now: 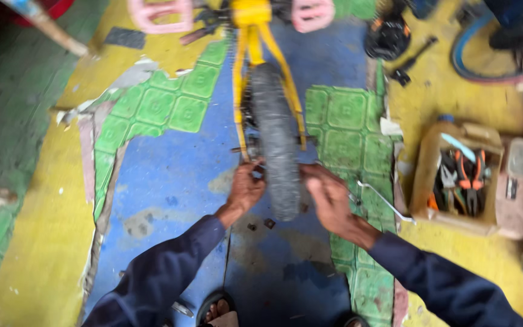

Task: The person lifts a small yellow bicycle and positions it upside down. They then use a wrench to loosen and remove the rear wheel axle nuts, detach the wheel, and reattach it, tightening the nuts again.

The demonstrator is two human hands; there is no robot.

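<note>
A small yellow bicycle frame [249,36] lies upside down on the floor, with pink pedals [158,15] at the top. Its black tyre [276,145] points toward me. My left hand [245,188] is at the left side of the wheel, by the axle and fork end, fingers curled there. My right hand [328,194] is at the right side of the wheel, fingers bent near the axle. The picture is blurred, so what each hand pinches is hard to make out. Both arms wear dark blue sleeves.
A cut-open tan container [455,175] with pliers and other tools stands at the right. A thin metal wrench [385,197] lies beside it. Small dark parts [269,223] lie on the blue floor. A black part [387,36] and blue hose [473,60] sit top right.
</note>
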